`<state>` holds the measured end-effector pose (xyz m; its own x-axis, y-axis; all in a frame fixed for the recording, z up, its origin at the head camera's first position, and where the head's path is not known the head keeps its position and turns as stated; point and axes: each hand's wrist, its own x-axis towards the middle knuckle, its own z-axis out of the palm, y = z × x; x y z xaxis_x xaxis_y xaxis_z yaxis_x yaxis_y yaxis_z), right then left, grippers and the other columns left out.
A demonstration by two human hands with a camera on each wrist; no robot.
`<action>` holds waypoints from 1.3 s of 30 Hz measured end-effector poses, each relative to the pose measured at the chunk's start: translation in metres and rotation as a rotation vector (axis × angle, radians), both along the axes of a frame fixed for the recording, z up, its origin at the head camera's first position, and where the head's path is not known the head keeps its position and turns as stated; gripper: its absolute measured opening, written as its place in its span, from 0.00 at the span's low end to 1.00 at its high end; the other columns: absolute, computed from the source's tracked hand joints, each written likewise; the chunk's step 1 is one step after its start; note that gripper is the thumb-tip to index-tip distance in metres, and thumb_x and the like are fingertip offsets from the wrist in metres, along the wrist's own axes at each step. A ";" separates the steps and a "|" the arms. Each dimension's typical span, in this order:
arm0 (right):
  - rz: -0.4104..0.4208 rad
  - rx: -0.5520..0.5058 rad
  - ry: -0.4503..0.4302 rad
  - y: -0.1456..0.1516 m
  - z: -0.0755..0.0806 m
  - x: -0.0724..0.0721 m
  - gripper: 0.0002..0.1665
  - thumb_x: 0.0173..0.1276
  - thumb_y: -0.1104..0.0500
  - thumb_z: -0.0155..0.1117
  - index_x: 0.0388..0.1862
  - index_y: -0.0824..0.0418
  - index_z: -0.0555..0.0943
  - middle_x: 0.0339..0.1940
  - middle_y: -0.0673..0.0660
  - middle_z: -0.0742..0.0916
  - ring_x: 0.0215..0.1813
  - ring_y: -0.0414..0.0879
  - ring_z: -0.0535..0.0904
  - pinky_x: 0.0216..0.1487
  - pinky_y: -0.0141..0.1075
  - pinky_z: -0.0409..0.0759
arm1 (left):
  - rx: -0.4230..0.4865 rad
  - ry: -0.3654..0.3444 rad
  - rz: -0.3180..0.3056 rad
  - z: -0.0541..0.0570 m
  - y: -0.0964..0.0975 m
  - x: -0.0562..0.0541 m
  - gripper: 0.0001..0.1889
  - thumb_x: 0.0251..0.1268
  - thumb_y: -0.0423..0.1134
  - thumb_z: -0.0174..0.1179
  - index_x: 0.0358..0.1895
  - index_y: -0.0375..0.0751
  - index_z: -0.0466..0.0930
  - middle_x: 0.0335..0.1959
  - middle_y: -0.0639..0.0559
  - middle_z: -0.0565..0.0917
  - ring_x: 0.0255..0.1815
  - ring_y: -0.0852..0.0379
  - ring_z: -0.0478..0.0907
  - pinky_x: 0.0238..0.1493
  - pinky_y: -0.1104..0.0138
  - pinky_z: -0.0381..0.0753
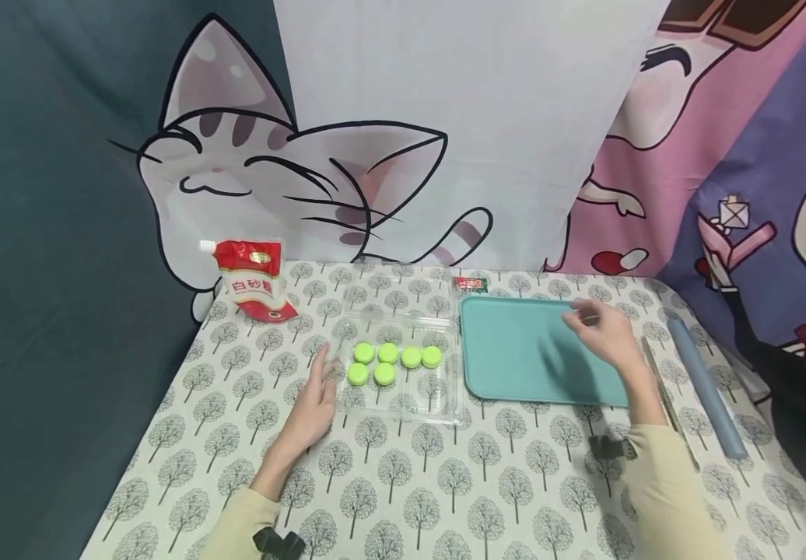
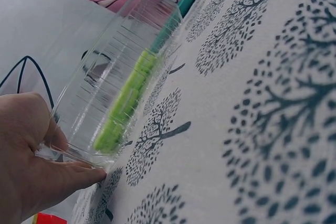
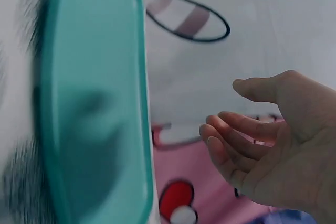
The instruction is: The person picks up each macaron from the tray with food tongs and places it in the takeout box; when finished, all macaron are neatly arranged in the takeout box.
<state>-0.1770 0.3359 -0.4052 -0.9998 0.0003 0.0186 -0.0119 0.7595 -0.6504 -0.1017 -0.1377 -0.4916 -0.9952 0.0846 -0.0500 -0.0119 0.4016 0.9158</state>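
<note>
A clear plastic box [image 1: 403, 408] with its lid folded back lies on the patterned cloth. Several bright green, round macaron-like pieces [image 1: 385, 374] sit inside in two rows. My left hand [image 1: 313, 408] is at the box's left side; in the left wrist view its thumb and fingers [image 2: 79, 174] pinch the wall near a corner. Over the right part of a flat teal tray [image 1: 515, 350] hovers my right hand [image 1: 606, 330]. Its fingers curl loosely, thumb apart, and the right wrist view shows nothing between them.
A red and white pouch [image 1: 252, 284] with a white cap stands at the back left. Behind the tray lies a small red-green packet [image 1: 471, 285]. Metal tongs or a similar long tool [image 1: 665, 389] and a blue-grey roll [image 1: 707, 389] lie at the right. A printed curtain hangs behind.
</note>
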 end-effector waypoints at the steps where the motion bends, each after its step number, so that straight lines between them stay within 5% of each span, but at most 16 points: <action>1: 0.007 -0.003 -0.005 -0.007 0.000 -0.006 0.33 0.78 0.47 0.56 0.69 0.70 0.71 0.59 0.74 0.81 0.61 0.69 0.78 0.61 0.62 0.79 | 0.000 0.002 0.001 0.000 0.000 0.000 0.36 0.81 0.32 0.40 0.84 0.48 0.35 0.79 0.35 0.62 0.78 0.34 0.60 0.80 0.42 0.54; 14: 0.153 -0.159 -0.102 -0.104 -0.028 -0.071 0.28 0.77 0.52 0.58 0.67 0.69 0.74 0.63 0.71 0.81 0.65 0.64 0.77 0.69 0.57 0.76 | -0.013 0.007 0.012 0.000 -0.001 0.000 0.35 0.81 0.32 0.40 0.84 0.48 0.36 0.78 0.34 0.63 0.77 0.33 0.61 0.79 0.41 0.56; 25: 0.090 -0.325 -0.213 -0.152 -0.047 -0.101 0.30 0.77 0.54 0.56 0.68 0.73 0.72 0.58 0.71 0.83 0.56 0.62 0.83 0.64 0.48 0.83 | -0.007 -0.008 0.004 0.000 -0.001 -0.001 0.35 0.81 0.33 0.40 0.84 0.49 0.35 0.78 0.35 0.63 0.78 0.34 0.60 0.80 0.42 0.54; 32: -0.004 -0.480 -0.151 -0.157 -0.032 -0.113 0.28 0.76 0.56 0.57 0.68 0.73 0.72 0.53 0.67 0.82 0.51 0.59 0.82 0.62 0.49 0.84 | -0.003 -0.005 0.004 0.002 0.000 0.000 0.36 0.81 0.33 0.41 0.84 0.49 0.35 0.78 0.35 0.62 0.78 0.35 0.61 0.80 0.42 0.56; 39: 0.052 -0.516 -0.020 -0.157 0.000 -0.110 0.27 0.78 0.54 0.57 0.68 0.69 0.73 0.53 0.65 0.81 0.52 0.59 0.81 0.58 0.45 0.82 | -0.009 -0.012 0.002 0.002 -0.001 0.000 0.35 0.81 0.33 0.40 0.84 0.50 0.35 0.79 0.36 0.62 0.78 0.35 0.61 0.80 0.42 0.56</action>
<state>-0.2874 0.1791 -0.4056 -0.9989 -0.0455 0.0096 -0.0244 0.3383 -0.9407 -0.1018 -0.1385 -0.4891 -0.9947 0.0817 -0.0627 -0.0238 0.4098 0.9119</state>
